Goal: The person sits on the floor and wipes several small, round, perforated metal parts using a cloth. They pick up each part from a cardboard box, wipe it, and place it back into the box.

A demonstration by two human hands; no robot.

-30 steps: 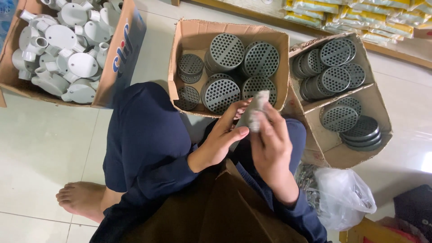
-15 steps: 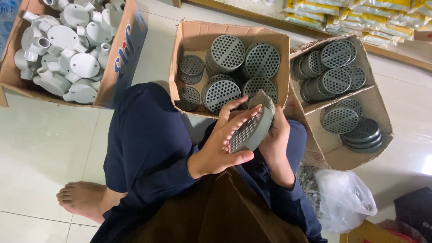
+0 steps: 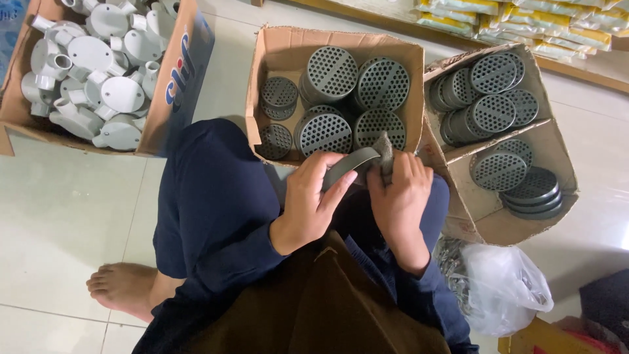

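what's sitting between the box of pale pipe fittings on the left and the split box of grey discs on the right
In the head view, an open cardboard box of stacked grey perforated discs stands between them, with bare tiled floor beside it.

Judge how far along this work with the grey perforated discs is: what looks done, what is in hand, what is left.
Done: perforated discs stand stacked in the middle box and the right box. In hand: the left hand and right hand grip one grey disc edge-on. Left: cannot be judged; a plastic bag lies beside the right knee, contents unclear.
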